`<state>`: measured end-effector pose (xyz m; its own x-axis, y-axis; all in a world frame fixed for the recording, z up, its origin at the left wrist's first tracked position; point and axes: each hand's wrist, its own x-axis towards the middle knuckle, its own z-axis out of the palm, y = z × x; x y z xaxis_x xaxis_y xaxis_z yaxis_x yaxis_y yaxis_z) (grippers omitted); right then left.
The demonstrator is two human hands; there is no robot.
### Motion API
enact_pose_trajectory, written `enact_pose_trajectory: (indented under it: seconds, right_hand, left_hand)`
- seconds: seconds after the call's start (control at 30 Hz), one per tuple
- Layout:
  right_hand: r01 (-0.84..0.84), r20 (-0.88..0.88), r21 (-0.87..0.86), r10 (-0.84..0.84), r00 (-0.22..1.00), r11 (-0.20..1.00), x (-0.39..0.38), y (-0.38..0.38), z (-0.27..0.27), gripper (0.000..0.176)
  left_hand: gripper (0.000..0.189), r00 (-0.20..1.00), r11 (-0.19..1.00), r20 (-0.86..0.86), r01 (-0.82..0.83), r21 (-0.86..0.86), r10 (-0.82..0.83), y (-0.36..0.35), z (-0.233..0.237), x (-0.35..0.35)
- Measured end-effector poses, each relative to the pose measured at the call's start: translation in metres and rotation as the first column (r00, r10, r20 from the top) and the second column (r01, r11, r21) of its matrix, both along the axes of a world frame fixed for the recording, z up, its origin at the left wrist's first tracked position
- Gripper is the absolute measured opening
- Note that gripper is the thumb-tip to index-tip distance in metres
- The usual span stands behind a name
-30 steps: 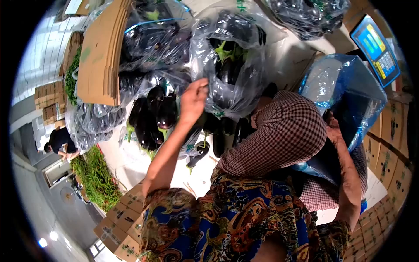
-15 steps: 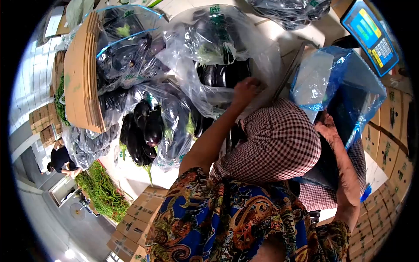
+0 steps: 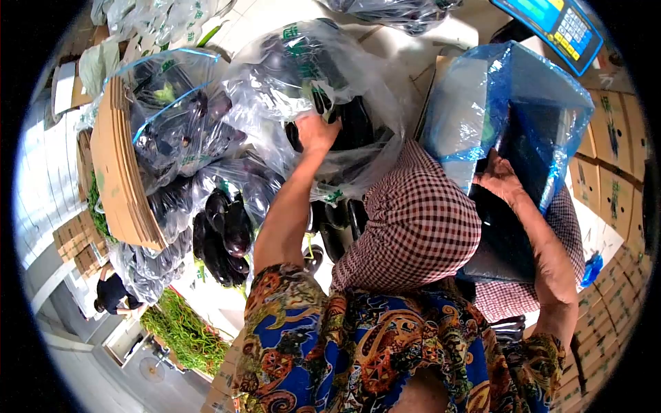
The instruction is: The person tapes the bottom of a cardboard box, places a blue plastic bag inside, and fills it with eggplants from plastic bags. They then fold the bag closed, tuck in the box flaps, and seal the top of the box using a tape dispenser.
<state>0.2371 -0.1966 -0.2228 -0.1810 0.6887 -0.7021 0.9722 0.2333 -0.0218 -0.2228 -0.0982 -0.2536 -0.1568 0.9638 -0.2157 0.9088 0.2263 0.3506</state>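
My left hand [image 3: 317,132] reaches into a clear plastic bag [image 3: 265,89] of dark purple eggplants, its fingers and thumb closed round one of them; glossy eggplants [image 3: 356,124] lie right beside it. On the other side, my right hand [image 3: 499,177] grips the blue plastic liner [image 3: 458,148] at the near side of an open, lined box, fingers curled at the wall. The box leans against my checked-cloth-covered knee [image 3: 430,220]. Inside, the liner looks dark and its bottom is hidden.
Loose eggplants [image 3: 224,230] lie on the left, near more bagged eggplants [image 3: 186,117] and a stack of flat cardboard [image 3: 124,168]. A scale display [image 3: 561,31] stands at upper right. Cartons [image 3: 609,175] line the right. Green peppers [image 3: 182,330] and another person [image 3: 113,292] are farther left.
My left hand has moved left and deeper among the bagged eggplants. My right hand stays at the lined box. The whole view has shifted, with the scale display now higher and farther left.
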Motion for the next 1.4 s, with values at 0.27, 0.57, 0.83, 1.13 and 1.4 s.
enact_pose_trajectory:
  seconds: [0.27,0.57,0.83,1.13,1.4]
  right_hand:
    - [0.313,-0.002,-0.205,-0.320,0.947,0.927,-0.059,0.034,0.080,0.107]
    - [0.302,-0.263,0.098,-0.268,0.927,0.948,-0.027,0.038,0.088,0.066]
    - [0.515,-0.722,-0.312,-0.551,0.417,0.798,-0.062,0.045,0.220,0.037]
    - [0.370,-0.843,-0.187,-0.342,0.415,0.910,-0.066,0.021,0.249,0.030]
    - [0.495,-0.884,-0.226,-0.390,0.257,0.839,-0.033,0.013,0.225,0.019]
  left_hand:
    - [0.052,0.738,0.999,0.674,0.052,0.011,-0.046,0.013,0.164,-0.060]
    - [0.084,-0.206,0.981,0.959,0.059,-0.184,0.192,0.009,0.249,-0.054]
    - [0.057,0.063,0.841,0.864,0.207,-0.500,0.499,0.003,0.264,-0.019]
    - [0.036,0.449,0.879,0.756,-0.244,-0.409,0.476,-0.043,0.332,0.011]
    - [0.055,0.728,0.966,0.680,0.230,-0.122,-0.087,-0.029,0.350,-0.001]
